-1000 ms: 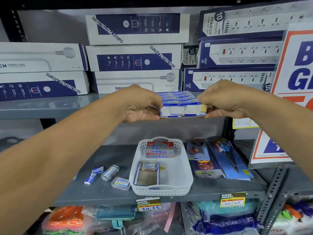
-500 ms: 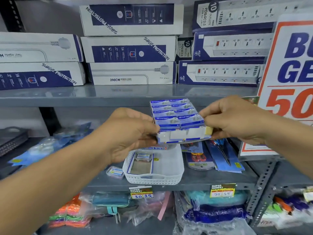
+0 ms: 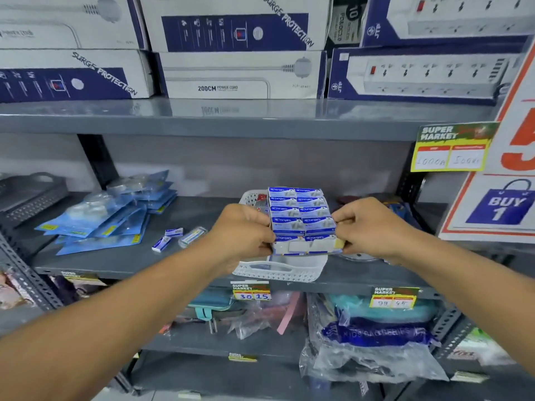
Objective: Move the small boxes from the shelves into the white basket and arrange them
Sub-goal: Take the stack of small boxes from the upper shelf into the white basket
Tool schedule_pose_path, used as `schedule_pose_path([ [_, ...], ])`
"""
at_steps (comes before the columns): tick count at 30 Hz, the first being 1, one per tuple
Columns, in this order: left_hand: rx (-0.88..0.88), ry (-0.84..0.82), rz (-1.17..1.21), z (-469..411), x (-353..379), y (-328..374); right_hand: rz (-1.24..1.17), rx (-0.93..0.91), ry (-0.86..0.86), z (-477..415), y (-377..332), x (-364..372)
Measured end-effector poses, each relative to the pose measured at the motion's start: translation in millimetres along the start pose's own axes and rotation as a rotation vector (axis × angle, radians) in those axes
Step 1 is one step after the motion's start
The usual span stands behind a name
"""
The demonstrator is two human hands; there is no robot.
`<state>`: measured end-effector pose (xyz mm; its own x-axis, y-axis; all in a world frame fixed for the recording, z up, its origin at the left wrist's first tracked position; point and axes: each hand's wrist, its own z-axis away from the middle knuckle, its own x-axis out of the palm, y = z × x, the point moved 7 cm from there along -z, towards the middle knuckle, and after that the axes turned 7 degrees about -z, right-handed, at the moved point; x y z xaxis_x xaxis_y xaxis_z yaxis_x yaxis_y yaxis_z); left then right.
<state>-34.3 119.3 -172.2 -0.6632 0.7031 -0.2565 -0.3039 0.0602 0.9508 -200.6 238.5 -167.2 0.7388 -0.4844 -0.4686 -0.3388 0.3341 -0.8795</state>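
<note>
You are facing grey metal shop shelving: the upper shelf [image 3: 231, 117] carries stacked power-strip cartons [image 3: 243, 75], and the middle shelf [image 3: 139, 256] below it holds the white basket [image 3: 278, 272], which sits near the shelf's front edge. Your left hand [image 3: 243, 235] and right hand [image 3: 373, 227] hold a block of small blue-and-white boxes [image 3: 301, 218] between them, packed two across in several rows, each hand's grip pinched closed on one side of the block at its near end. The block hangs level just above the basket, covering most of the basket's inside, so only the near rim and a bit of the far left corner show. To the left on the same shelf lie two loose small boxes [image 3: 166, 240] beside a clear blister pack [image 3: 192, 235], and further left a spread pile of blue packets [image 3: 107, 218]. Yellow price tags [image 3: 251, 292] are clipped to the shelf's front edge below the basket. A red and white promo sign [image 3: 500, 198] leans at the right.
</note>
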Motion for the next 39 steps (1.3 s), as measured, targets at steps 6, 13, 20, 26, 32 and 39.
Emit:
schedule_pose_path([
  [6,-0.052,0.052,-0.123,-78.3,10.3,-36.3,0.194,0.061,0.122,-72.4,41.5,13.2],
  [13,-0.050,0.056,-0.454,-147.7,29.1,-66.8,0.434,0.153,0.164,-122.0,86.7,24.5],
  [20,-0.159,-0.007,-0.610,-166.9,37.3,-91.0,0.827,0.225,0.215,-128.0,97.9,41.1],
  [26,-0.149,-0.056,-0.822,-174.0,38.8,-96.2,0.922,0.245,0.100,-130.3,100.7,59.5],
  [32,-0.124,-0.089,-0.989,-173.8,42.9,-95.6,0.993,0.207,0.027,-126.4,101.7,75.3],
  [39,-0.141,-0.051,-0.992,-174.6,45.6,-101.2,1.073,0.167,0.011,-132.3,103.9,82.9],
])
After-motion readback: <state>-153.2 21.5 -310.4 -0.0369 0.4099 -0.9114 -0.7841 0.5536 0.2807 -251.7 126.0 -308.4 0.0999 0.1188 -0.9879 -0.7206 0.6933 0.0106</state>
